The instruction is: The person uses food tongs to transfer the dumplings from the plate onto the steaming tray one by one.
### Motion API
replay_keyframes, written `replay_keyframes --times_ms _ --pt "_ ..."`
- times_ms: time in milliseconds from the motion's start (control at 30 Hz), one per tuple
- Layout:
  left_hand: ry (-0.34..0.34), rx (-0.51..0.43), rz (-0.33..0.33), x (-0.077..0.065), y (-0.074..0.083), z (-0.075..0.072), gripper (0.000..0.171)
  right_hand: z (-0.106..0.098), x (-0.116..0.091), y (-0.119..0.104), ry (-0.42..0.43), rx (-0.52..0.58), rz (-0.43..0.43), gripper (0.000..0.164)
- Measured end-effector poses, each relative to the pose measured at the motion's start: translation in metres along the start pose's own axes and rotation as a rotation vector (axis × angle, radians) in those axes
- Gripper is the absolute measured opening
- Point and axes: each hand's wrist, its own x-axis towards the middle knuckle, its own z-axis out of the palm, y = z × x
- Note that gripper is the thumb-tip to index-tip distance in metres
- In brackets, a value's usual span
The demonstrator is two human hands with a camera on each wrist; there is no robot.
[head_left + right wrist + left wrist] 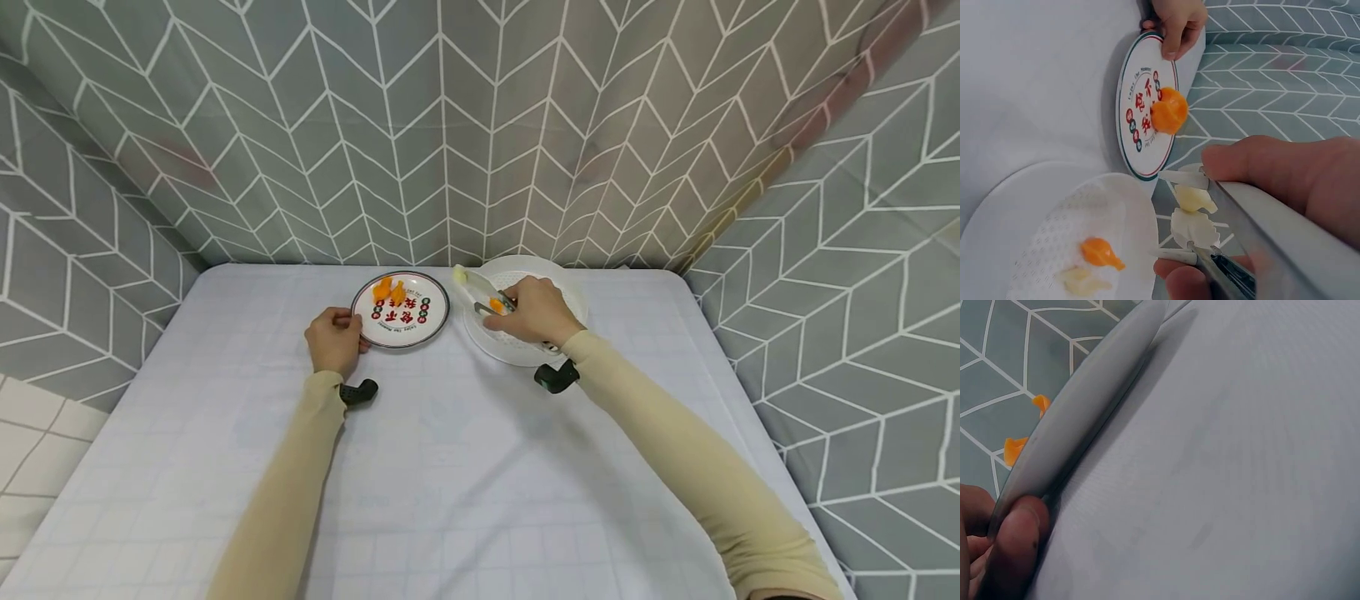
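My left hand (pixel 335 340) pinches the left rim of a round white plate (pixel 427 310) with a dark edge and red lettering. Two small orange pieces (pixel 398 293) lie toward the plate's far side. My right hand (pixel 542 310) grips metal tongs (pixel 1217 275) with white tips, held over the near-left part of a white perforated basket (pixel 525 354). At the tips shows a pale yellow piece (pixel 1192 199), seen in the head view toward the plate. Inside the basket are an orange piece (pixel 1099 252) and another pale yellow piece (pixel 1082 281). My right hand hides part of the basket.
A white cloth (pixel 450 467) covers the table. Grey curtains with white chevron lines (pixel 465 150) hang right behind the table's far edge and along both sides. The plate stands left of the basket, with a narrow gap between them.
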Motion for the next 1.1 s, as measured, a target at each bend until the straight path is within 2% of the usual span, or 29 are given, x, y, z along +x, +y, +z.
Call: replay_keyframes --times_ms 267,433,600,833,1100 --pt "0.012 -0.005 -0.014 0.0 -0.001 0.0 0.03 -0.004 -0.017 0.012 -0.034 -0.023 -0.006 0.043" --pt "0.015 -0.016 -0.012 0.0 -0.001 0.001 0.03 -0.004 -0.026 0.021 -0.053 -0.052 -0.01 0.037" --pt "0.012 -0.014 -0.011 0.001 0.0 0.0 0.03 -0.007 -0.033 0.03 -0.071 -0.058 0.004 0.039" --pt "0.009 -0.03 -0.007 0.0 0.0 0.0 0.03 -0.01 -0.039 0.04 -0.126 -0.05 0.037 0.058" --pt "0.005 -0.029 -0.014 0.0 0.0 0.0 0.03 -0.01 -0.041 0.048 -0.153 -0.063 0.049 0.051"
